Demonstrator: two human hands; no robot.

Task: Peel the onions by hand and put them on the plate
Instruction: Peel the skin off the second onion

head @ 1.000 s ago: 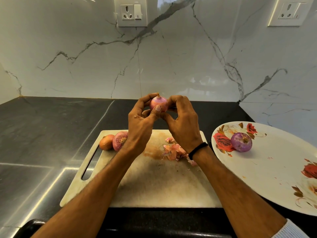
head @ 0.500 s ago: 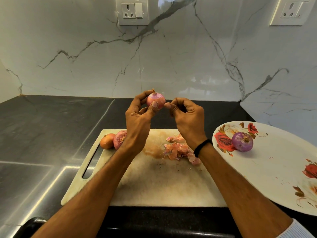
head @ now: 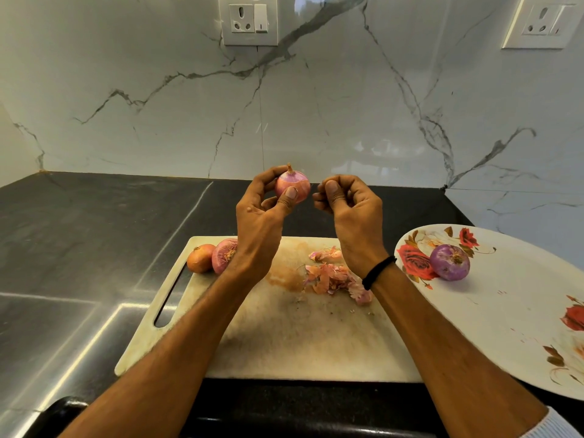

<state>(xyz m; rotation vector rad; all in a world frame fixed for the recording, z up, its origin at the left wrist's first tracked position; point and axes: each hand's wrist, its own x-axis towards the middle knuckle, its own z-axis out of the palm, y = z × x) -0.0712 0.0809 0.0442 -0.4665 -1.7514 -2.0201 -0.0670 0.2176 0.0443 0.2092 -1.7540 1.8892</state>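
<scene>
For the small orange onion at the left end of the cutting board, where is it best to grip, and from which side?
Grip the small orange onion around its round middle, with fingers on the near and far sides, coming from above and slightly from the left. The bigger pink onion lies close at its right, so that side is blocked. Its top and left side are free.

- A thin black band (head: 378, 272), cord-like, circles my right wrist.
- A white ribbed sleeve (head: 557, 425) shows its edge far up my right arm.
- My left forearm (head: 177, 352) and right forearm (head: 442, 349) are bare.
</scene>
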